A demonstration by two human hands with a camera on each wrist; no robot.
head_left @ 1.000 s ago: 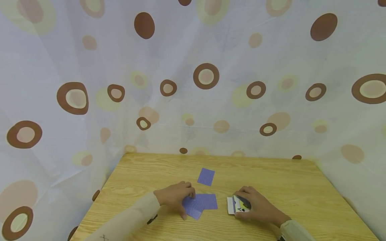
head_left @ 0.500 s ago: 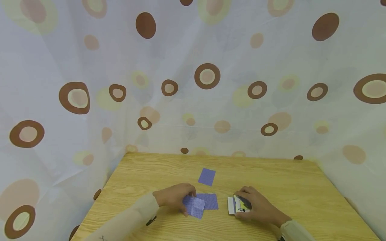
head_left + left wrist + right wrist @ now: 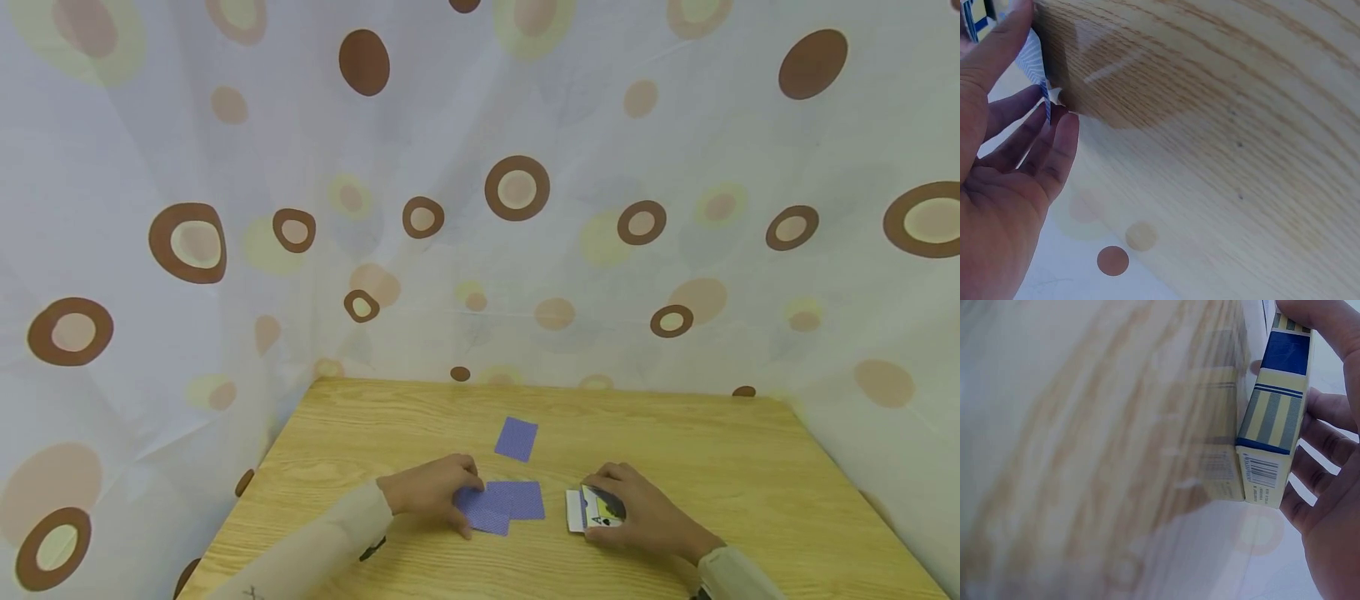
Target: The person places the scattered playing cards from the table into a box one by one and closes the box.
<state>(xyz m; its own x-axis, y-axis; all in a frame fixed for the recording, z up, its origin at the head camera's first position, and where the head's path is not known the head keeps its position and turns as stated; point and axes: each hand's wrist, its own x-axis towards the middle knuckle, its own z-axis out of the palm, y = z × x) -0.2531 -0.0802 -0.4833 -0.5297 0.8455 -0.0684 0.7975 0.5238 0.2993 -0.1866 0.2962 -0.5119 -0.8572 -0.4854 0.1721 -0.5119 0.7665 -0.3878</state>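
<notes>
My left hand point(image 3: 429, 490) pinches a blue-backed playing card point(image 3: 486, 518) by its edges, thumb at the near side and fingers at the far side. In the left wrist view this card point(image 3: 1034, 59) looks slightly bowed. It overlaps a second blue-backed card point(image 3: 529, 500) lying to its right. To the right of both, my right hand point(image 3: 641, 512) grips a card box point(image 3: 603, 510) with an ace printed on its face. The box's white flap point(image 3: 573, 511) points left, towards the cards. Stripes and a barcode show on the narrow side of the box point(image 3: 1272, 415) in the right wrist view.
A further blue-backed card point(image 3: 516, 439) lies face down farther back on the wooden table point(image 3: 675, 442). Behind the table and along its sides hangs a white sheet point(image 3: 450, 117) with brown and beige spots.
The card in my left hand has turned and now lines up more squarely with the card beside it. My right hand and the card box have stayed put.
</notes>
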